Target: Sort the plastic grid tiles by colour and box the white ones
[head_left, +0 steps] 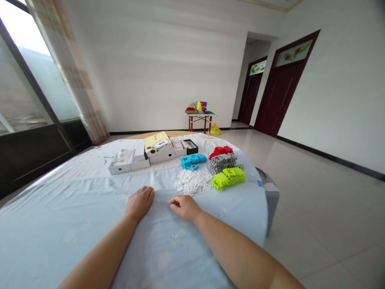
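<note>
Both my hands rest on a round table under a pale blue cloth. My left hand lies knuckles up with its fingers curled under, holding nothing I can see. My right hand sits beside it, fingers loosely curled onto the cloth. Just beyond my right hand lies a loose heap of white lattice pieces. Further out are a lime green pile, a grey pile, a red pile and a blue pile.
Open white boxes, a yellow printed box and a small black tray line the table's far side. A grey stool stands by the right edge. Tiled floor, a small red table and dark red doors lie beyond.
</note>
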Motion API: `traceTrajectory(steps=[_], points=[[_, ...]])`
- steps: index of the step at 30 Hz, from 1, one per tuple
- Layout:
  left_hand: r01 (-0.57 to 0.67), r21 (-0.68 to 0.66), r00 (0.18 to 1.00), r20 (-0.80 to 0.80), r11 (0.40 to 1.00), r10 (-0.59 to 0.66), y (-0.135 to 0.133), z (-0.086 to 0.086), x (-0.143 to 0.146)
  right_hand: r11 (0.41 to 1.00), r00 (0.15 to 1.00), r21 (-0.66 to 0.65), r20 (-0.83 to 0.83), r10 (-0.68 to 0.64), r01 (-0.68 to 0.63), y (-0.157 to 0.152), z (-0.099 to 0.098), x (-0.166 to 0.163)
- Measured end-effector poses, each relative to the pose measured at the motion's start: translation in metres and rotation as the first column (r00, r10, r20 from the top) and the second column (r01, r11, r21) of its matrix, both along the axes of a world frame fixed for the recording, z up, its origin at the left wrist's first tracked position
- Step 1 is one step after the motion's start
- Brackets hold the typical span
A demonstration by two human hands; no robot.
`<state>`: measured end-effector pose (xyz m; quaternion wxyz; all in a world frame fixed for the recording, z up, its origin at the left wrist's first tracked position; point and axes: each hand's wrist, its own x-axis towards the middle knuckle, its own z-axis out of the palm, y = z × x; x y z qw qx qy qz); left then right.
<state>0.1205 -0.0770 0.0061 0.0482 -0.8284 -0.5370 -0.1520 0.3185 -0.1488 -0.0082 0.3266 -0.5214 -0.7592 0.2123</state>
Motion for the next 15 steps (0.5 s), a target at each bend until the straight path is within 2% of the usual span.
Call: traceTrajectory(steps=[9,15], points=[[-0.098,0.001,0.994,-0.049,0.995,0.098,-0.0083,0.0043,0.0021,0.999,0.999,0.014,0.002,0.035,-0.035,-0.0014,0.0042,0.0021],[-0.087,0.011,0.995,-0.041,0.996,0.088,-0.0077,0.0022,0.0006,0.997,0.997,0.004,-0.017,0.071,-0.071,0.0007,0.004,0.0038]])
